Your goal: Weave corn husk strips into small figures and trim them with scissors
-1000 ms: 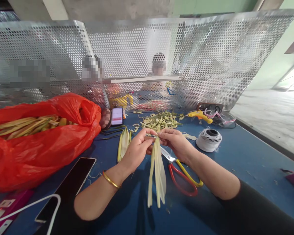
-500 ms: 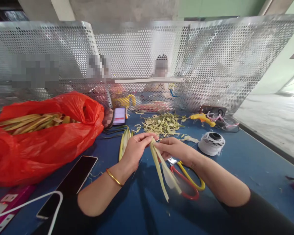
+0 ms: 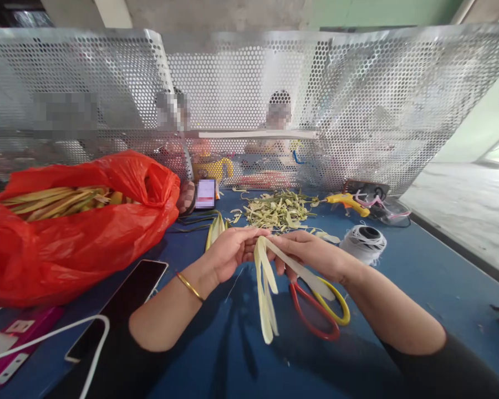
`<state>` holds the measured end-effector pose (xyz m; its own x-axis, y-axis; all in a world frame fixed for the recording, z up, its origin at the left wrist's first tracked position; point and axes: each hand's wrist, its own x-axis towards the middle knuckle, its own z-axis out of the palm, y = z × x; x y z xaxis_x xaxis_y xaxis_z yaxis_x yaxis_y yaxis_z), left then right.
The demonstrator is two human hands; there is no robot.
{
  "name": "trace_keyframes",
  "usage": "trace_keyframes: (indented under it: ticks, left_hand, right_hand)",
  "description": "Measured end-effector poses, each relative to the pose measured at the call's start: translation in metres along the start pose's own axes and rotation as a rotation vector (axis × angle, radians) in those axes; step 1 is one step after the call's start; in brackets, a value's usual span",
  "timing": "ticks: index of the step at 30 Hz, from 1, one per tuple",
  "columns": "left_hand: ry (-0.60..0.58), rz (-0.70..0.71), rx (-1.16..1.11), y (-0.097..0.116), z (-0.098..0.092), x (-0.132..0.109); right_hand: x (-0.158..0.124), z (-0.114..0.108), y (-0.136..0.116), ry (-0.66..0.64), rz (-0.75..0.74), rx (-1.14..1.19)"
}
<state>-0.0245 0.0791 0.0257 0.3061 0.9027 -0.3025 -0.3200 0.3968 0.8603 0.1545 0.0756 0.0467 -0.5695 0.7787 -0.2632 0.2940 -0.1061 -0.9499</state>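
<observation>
Pale yellow-green leaf strips (image 3: 266,302) hang from between my two hands over the middle of the table, spread into several tails. My left hand (image 3: 228,252) pinches their top end, its fingers partly hidden behind it. My right hand (image 3: 314,255) closes on the same bunch, with one wide strip lying along its palm side. Just below my right hand lie scissors (image 3: 316,316) with one red and one yellow handle loop; the blades are hidden. A further bundle of leaves (image 3: 216,227) rests behind my left hand.
A red plastic bag (image 3: 108,244) of leaf strips bulges at left, near a phone (image 3: 120,305), a white cable and a purple power strip (image 3: 20,343). Leaf scraps (image 3: 276,210), a yellow glue gun (image 3: 349,203) and a thread spool (image 3: 363,244) lie beyond my hands. A perforated metal screen (image 3: 241,83) stands behind.
The leaf strips have fanned out into more separate tails, and one now reaches right beneath my right hand. My right hand has turned slightly and moved a little to the right.
</observation>
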Motion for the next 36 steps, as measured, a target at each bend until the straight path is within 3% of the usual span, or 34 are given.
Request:
trace_keyframes:
  ticks: [4,7,9,13,15,19,22,25,31,36]
  left_hand:
    - [-0.003,-0.175,-0.081,0.001,-0.001,0.004]
    - [0.021,-0.232,-0.095,-0.001,0.001,0.005]
    - [0.027,-0.225,-0.072,-0.002,0.003,0.004]
    - [0.031,-0.203,-0.021,-0.006,0.007,0.000]
    - [0.036,-0.172,0.020,-0.008,0.009,-0.001]
    - [0.016,-0.103,0.118,-0.010,0.011,-0.003]
    - [-0.072,-0.085,0.177,-0.012,0.011,-0.005]
    - [-0.149,-0.040,0.284,-0.016,0.011,-0.007]
    - [-0.150,-0.101,0.320,-0.021,0.016,-0.010]
    - [-0.035,-0.111,0.173,-0.017,0.017,-0.007]
  right_hand:
    - [-0.007,-0.009,-0.004,0.061,-0.062,-0.311]
    - [-0.006,-0.011,-0.003,0.279,-0.246,-0.600]
    - [-0.003,-0.009,-0.002,0.375,-0.397,-0.646]
    - [-0.001,0.001,-0.001,0.244,-0.678,-0.574]
    - [-0.002,0.005,-0.002,0.203,-0.746,-0.584]
    - [0.000,0.006,-0.001,0.382,-0.662,-0.528]
    - [0.006,0.002,0.003,0.535,-0.548,-0.343]
    - [0.015,0.000,0.010,0.598,-0.491,-0.213]
    - [0.026,-0.001,0.021,0.511,-0.399,-0.246]
    - [0.017,-0.016,0.015,0.342,-0.264,-0.391]
